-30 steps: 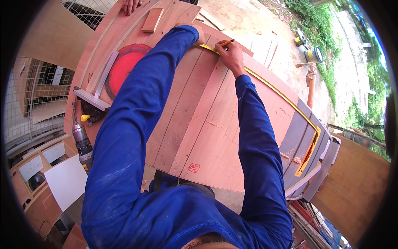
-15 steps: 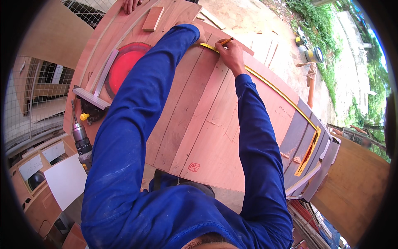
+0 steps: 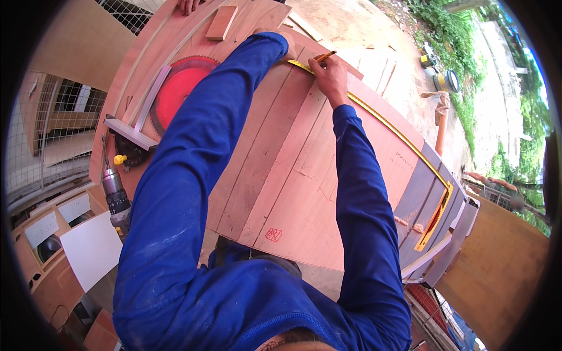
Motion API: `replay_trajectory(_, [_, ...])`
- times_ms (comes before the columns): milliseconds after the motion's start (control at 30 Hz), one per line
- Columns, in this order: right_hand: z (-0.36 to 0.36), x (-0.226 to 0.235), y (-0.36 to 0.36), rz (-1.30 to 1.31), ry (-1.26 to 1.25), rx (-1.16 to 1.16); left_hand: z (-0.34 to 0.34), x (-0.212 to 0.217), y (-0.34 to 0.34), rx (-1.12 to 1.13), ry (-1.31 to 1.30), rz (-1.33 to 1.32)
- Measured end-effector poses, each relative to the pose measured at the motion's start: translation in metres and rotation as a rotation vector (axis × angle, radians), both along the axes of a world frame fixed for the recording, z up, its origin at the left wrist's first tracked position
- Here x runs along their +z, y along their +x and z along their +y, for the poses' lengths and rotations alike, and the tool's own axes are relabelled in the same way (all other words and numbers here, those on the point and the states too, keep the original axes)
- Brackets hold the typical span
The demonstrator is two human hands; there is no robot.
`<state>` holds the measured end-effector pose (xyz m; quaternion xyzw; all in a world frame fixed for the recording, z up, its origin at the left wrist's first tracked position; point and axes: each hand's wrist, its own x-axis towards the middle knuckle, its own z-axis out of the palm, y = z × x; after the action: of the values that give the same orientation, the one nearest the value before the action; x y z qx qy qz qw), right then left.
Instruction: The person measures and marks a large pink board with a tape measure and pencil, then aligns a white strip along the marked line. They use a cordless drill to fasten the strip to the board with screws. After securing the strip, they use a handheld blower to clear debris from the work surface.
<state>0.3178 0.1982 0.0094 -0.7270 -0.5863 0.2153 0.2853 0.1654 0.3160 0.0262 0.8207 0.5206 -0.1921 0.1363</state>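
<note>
Beyond the blue sleeve, my left hand (image 3: pixel 287 45) rests at the far edge of the wooden boards, touching or close to one end of a yellow tape measure (image 3: pixel 380 116). Its fingers are mostly hidden. My right hand (image 3: pixel 332 78) pinches a pencil (image 3: pixel 325 55) that points up and to the right, its fingers bent over the tape near that end. The tape runs along the far edge of a pinkish board (image 3: pixel 304 187) to a yellow-edged square (image 3: pixel 434 221) at the right.
Left of my arm lie a red circular saw blade (image 3: pixel 178 93), a metal bar (image 3: pixel 132 134) and a drill (image 3: pixel 115 196). A wood block (image 3: pixel 222 23) sits at the far left, near another person's hand (image 3: pixel 188 6). Buckets (image 3: pixel 446 81) stand on the ground at right.
The view has shifted slightly. My hands stay nearly in place, the right still holding the pencil by the tape. At the far right, a person in the background shows more.
</note>
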Motion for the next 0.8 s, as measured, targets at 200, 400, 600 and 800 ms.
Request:
replay_trajectory(200, [0.001,0.000,-0.002,0.016,-0.026,-0.068,-0.001,-0.001,0.000,-0.034,-0.001,0.035])
replay_trajectory(400, [0.003,0.000,-0.011,-0.071,0.028,-0.164,-0.002,0.007,-0.007,0.016,-0.004,0.019])
replay_trajectory(600, [-0.009,-0.002,0.004,-0.154,0.316,-0.310,-0.013,0.027,-0.007,0.066,-0.075,0.050])
replay_trajectory(800, [-0.003,-0.016,0.004,0.123,0.081,-0.060,-0.020,0.022,-0.012,0.058,-0.012,0.020])
